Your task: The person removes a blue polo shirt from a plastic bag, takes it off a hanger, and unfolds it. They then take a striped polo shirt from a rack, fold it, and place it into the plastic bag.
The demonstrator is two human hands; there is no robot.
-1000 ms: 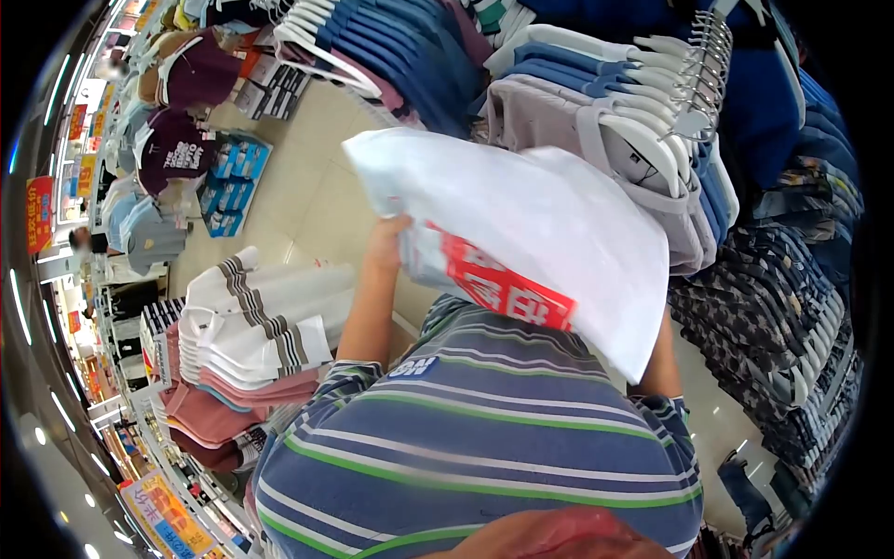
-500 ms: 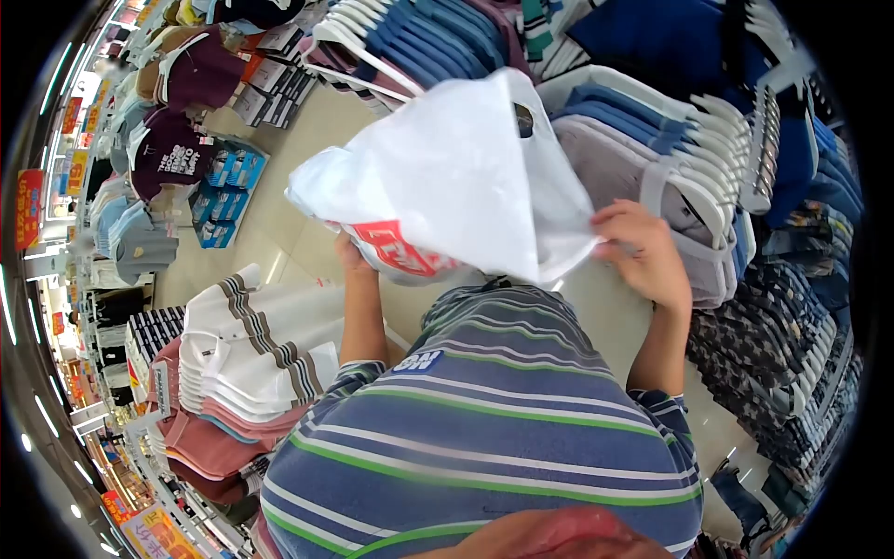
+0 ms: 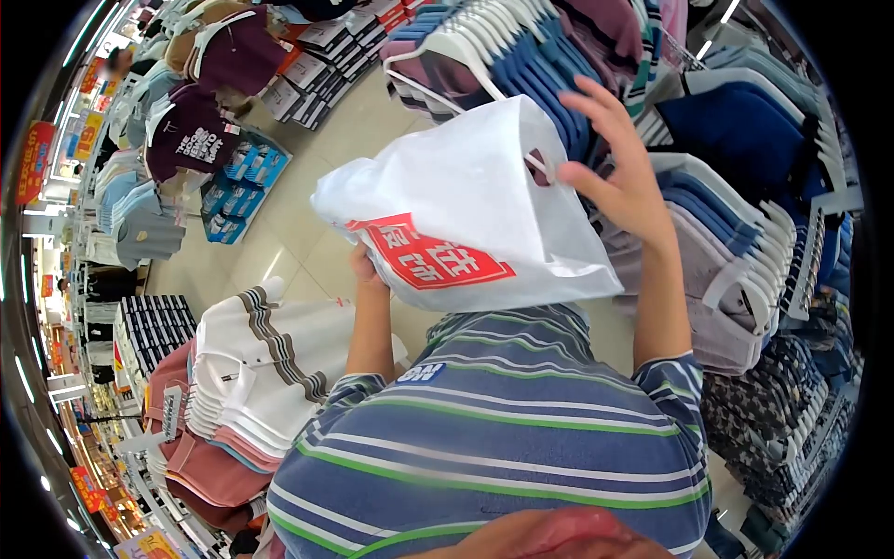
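- The person holds a white plastic bag [image 3: 466, 205] up in front of the chest, a red printed panel [image 3: 430, 264] facing down toward the striped shirt [image 3: 494, 438].
- The right hand [image 3: 619, 177] is at the bag's top edge, by the handle cut-out; thumb and forefinger pinch the plastic there, while the other fingers fan out above it (loose, not curled).
- The left hand [image 3: 365, 268] is under the bag's lower left corner. Only its back shows past the plastic, so I cannot tell how its grip is set, though it touches the bag.
- The bag hangs between the two hands, bulging out to the left of the right hand and above the left one.
- Just behind the right hand runs a rack of blue and maroon tops on white hangers [image 3: 521, 65]; below and right of that hand hang grey and lilac tops [image 3: 726, 279].
- Below and left of the left hand sits a stack of folded white polo shirts [image 3: 251, 373] with striped collars, pink ones beneath them.
- Further left, past the floor [image 3: 307, 214], are dark T-shirts on display [image 3: 191, 130] and blue boxes [image 3: 242, 182].
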